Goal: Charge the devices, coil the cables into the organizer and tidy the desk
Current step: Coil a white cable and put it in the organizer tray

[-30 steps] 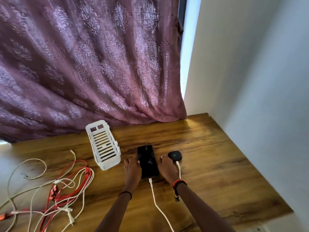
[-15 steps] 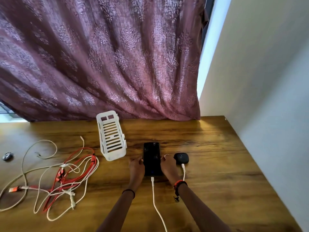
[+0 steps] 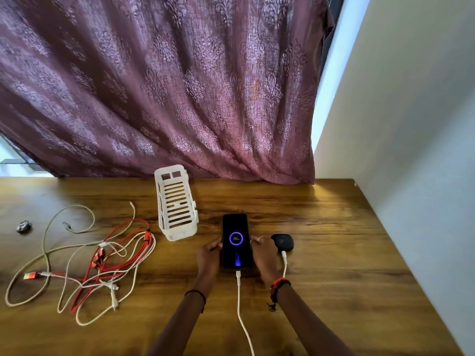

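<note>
Hands are both on the phone (image 3: 236, 238), so let's sweep across. Tangled cables (image 3: 147, 240) lie loose at left, uncoiled; the basket (image 3: 177, 206) stands beside them, ready. My left hand (image 3: 208, 256) and right hand (image 3: 262, 255) pinch the phone's edges, steadying it flat while it charges. Just right, the earbud case (image 3: 282, 242) sits plugged in too.

A wooden table (image 3: 334, 240) with dark grain stood in a corner. Behind it hung a mauve patterned curtain (image 3: 167, 86), its folds reaching down to the table's far edge. A plain white wall (image 3: 411, 124) ran along the right side. Daylight showed in a narrow strip of window (image 3: 327, 93) beside the curtain and in a gap at the far left.
</note>
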